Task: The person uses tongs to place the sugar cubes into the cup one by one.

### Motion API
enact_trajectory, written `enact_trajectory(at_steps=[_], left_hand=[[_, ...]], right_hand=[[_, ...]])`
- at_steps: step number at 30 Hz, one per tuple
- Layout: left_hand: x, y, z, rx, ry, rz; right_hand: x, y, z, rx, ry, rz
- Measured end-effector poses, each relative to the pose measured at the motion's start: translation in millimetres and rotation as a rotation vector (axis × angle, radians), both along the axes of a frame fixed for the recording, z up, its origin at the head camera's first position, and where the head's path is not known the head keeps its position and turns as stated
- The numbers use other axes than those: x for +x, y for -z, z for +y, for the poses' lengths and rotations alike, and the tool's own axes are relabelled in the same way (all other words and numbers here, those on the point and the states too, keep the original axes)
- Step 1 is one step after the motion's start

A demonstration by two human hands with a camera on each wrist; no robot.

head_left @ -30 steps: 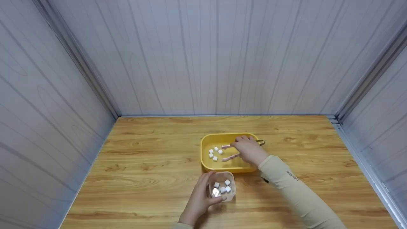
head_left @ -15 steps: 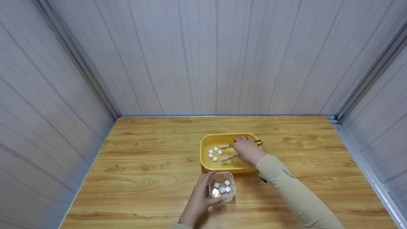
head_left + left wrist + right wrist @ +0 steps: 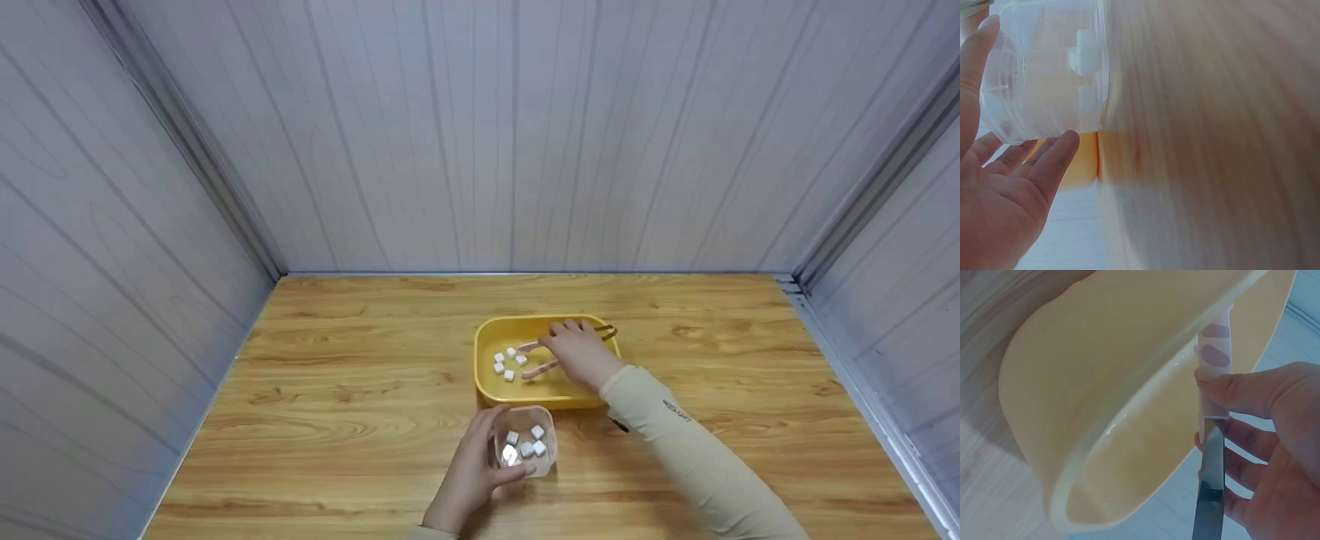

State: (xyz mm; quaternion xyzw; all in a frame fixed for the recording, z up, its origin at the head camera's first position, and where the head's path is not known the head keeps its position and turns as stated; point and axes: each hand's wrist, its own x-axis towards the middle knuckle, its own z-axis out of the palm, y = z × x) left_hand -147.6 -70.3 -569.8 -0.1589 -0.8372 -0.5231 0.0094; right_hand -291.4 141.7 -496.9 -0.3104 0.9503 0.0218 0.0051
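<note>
My left hand holds a small clear plastic container at its left side and near edge. Several white cubes lie inside it. In the left wrist view the thumb and fingers are at the wall of the container. Reaching over the yellow basin, my right hand grips a pair of tongs with pink-and-white arms and a metal bend at the back. The tips stand apart, just right of several white cubes on the basin floor. The right wrist view shows the thumb pressing one tong arm.
The wood-grain table carries both vessels, the container just in front of the basin. Pale panels enclose the table at the back and both sides.
My right hand has shifted slightly left with the tongs, whose tips stay spread beside the cubes. The left hand and the container hold their place.
</note>
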Motion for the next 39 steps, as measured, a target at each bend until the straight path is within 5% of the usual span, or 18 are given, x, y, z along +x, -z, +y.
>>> enact_trajectory(at_steps=[39], left_hand=[[1.2,-1.0,0.4,-0.016,-0.017,-0.010]], right_hand=[[1.7,10.0,-5.0,-0.016,-0.045,0.120]])
